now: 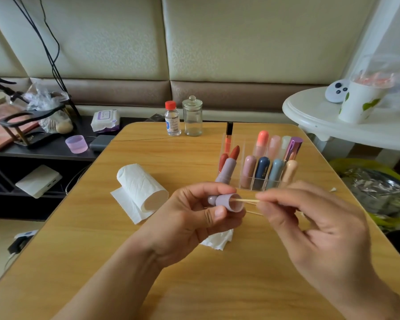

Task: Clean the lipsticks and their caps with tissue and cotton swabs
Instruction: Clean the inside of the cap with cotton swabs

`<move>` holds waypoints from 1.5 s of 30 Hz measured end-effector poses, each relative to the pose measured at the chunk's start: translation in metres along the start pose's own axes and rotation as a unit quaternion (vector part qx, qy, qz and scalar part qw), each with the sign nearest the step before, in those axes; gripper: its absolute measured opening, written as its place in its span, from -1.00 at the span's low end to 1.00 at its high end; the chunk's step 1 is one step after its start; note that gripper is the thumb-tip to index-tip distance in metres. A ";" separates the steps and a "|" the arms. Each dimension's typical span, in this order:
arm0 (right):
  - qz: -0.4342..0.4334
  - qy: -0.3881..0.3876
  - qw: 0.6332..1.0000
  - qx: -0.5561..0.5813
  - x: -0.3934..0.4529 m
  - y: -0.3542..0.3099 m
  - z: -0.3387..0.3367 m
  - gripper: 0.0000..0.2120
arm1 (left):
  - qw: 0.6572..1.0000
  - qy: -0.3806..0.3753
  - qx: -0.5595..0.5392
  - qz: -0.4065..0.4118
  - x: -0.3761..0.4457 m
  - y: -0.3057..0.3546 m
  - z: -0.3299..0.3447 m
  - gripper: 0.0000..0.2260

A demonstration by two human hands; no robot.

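My left hand grips a lilac lipstick cap with its open mouth turned to the right. My right hand pinches a wooden cotton swab stick whose tip is inside the cap. An uncapped lilac lipstick with a red-brown bullet stands just behind my left hand, beside the clear organizer that holds several capped lipsticks. A tissue roll lies on the table to the left. A crumpled tissue piece lies under my left hand.
A red-capped liquid bottle and a glass jar stand at the far edge of the wooden table. More swab sticks lie on the table between my hands. A white side table is at the right, a cluttered black shelf at the left.
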State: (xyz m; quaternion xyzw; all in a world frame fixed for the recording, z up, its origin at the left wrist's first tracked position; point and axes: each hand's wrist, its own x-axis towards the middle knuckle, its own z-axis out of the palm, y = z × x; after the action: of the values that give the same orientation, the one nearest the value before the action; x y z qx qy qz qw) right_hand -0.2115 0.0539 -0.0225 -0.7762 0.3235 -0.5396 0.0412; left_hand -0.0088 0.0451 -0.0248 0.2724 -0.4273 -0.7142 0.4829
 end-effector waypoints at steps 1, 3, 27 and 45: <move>0.005 0.011 1.000 0.023 0.000 -0.002 0.000 -0.88 | 1.000 -0.014 -0.020 -0.003 0.000 -0.001 -0.001 -0.78; -0.009 0.015 0.999 0.035 0.001 -0.006 0.000 -0.87 | 0.998 -0.037 -0.048 -0.005 0.000 -0.002 -0.004 -0.77; -0.084 -0.072 0.971 -0.210 0.002 -0.011 -0.002 -0.91 | 0.998 -0.011 0.065 0.005 0.003 -0.002 -0.010 -0.80; -0.020 -0.035 0.996 -0.082 0.000 -0.008 0.003 -0.85 | 0.997 -0.021 0.074 -0.014 0.003 -0.007 -0.011 -0.81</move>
State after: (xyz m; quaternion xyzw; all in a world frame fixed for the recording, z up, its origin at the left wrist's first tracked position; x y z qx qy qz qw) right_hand -0.2057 0.0595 -0.0203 -0.8019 0.3495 -0.4841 -0.0219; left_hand -0.0044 0.0399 -0.0359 0.2990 -0.4851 -0.6928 0.4420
